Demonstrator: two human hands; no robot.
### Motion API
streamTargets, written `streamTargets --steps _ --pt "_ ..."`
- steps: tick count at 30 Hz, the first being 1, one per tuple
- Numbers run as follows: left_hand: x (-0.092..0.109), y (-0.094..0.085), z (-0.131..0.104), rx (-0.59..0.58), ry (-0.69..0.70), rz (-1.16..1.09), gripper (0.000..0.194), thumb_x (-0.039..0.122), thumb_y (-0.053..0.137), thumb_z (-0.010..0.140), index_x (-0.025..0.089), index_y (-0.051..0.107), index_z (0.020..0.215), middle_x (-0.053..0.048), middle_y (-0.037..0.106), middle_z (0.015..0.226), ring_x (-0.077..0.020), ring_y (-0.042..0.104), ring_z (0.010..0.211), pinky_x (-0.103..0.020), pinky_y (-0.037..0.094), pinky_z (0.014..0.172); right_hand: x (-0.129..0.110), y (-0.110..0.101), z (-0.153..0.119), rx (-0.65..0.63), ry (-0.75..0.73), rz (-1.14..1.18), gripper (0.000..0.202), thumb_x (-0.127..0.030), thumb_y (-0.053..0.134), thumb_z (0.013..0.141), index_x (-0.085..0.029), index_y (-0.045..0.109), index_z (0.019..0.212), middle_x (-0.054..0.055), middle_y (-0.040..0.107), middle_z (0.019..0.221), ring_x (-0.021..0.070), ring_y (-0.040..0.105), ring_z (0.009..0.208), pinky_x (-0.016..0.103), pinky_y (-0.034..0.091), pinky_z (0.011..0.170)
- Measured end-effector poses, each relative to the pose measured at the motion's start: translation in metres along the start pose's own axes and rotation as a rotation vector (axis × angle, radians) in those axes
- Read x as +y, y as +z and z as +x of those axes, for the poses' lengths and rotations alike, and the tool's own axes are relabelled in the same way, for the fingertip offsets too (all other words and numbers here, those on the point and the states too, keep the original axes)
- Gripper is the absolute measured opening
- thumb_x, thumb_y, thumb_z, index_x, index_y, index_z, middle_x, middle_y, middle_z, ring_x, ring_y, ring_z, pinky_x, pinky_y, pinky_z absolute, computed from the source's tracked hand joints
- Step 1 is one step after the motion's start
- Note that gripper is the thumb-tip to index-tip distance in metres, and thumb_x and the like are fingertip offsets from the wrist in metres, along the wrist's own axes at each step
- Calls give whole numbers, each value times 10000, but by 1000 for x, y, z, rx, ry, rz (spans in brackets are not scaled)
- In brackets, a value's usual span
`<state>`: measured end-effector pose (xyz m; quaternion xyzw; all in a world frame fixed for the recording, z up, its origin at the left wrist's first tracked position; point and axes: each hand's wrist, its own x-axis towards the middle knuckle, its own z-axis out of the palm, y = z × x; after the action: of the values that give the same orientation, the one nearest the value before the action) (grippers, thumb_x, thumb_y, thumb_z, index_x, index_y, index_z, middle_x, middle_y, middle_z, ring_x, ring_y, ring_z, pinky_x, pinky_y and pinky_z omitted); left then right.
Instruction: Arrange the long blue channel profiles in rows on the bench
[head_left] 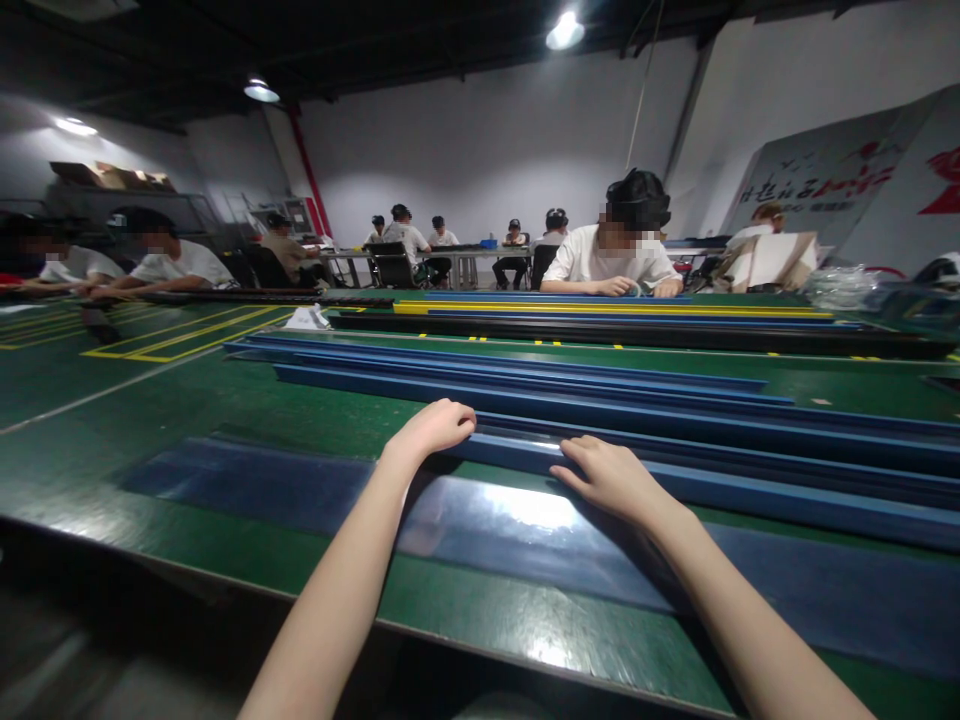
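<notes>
A long blue channel profile (712, 492) lies across the green table in front of me. My left hand (444, 425) is closed around its left end, fingers curled over it and partly hidden. Farther right along the same profile, my right hand (609, 475) grips it with the thumb on the near side and the fingers over the top. Between my hands, a glossy clear strip shows in the profile's groove. Nearer to me, beneath my forearms, a long flat transparent bluish sheet (465, 530) lies on the table and reflects the lamp light.
More blue profiles (525, 385) lie parallel just beyond. Past them are black profiles (675, 333) and a yellow one (600, 310). A co-worker (615, 250) sits opposite, and other people sit at tables behind. The table's near edge (480, 652) runs below my arms.
</notes>
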<state>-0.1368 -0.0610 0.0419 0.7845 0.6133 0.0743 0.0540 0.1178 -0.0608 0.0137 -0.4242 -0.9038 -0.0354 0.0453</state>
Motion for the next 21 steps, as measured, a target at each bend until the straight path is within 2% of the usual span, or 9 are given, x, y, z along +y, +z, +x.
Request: streamTargets --steps 7,13,21 --pt "0 3 1 -17 -17 62 332 214 377 747 227 695 843 -55 700 866 -206 619 821 -248 406 680 -2 0 0 5 2 -7 305 -385 347 893 -179 566 941 92 625 966 201 575 896 256 392 687" --pt "-1 7 5 -32 -39 84 349 208 364 758 248 694 868 -35 702 902 -197 624 865 -248 428 737 -1 1 -1 8 1 -11 297 -383 356 890 -176 563 939 89 622 965 201 568 906 254 387 691" --pt "1 10 6 -23 -24 110 360 204 350 770 252 684 897 -28 697 926 -196 622 879 -249 429 741 1 4 0 29 -14 -12 295 -387 356 889 -177 559 927 84 622 945 201 567 895 256 385 680"
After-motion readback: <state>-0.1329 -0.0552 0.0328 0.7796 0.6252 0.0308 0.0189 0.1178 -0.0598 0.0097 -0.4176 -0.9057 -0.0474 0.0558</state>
